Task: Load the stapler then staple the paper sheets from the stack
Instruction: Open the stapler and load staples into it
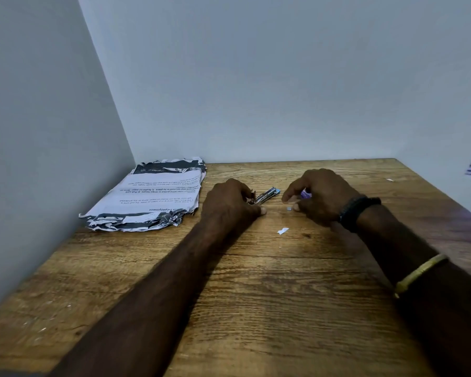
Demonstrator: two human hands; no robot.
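Fingers (249, 195) of my left hand (230, 204) are curled down over the rear end of the stapler (265, 195), pinning it to the wooden table (256, 295) while its metal magazine and blue tip stick out toward the right. Fingers (290, 198) of my right hand (320, 197) are drawn together in a pinch close to the table surface; a small pale metallic bit (289, 208), which I take to be a strip of staples, sits right at the thumb tip, but I cannot tell whether it is actually gripped or only touched. Tucked under that same hand is a small purple thing (306, 194), possibly the staple box, mostly hidden. From how things lie, I judge I am in the loading step: the stapler appears opened, though I cannot see if staples are already in the channel. The next move calls for lifting the strip cleanly, turning it legs-down, lining it up with the narrow magazine and sliding it in while my left hand keeps the body steady; then the top must be closed before any paper is touched. The paper stack (150, 195), crumpled and printed, lies well apart to the left against the wall, untouched. A little white scrap (282, 231) lies on the table nearer to me, between my two wrists, and plays no part.
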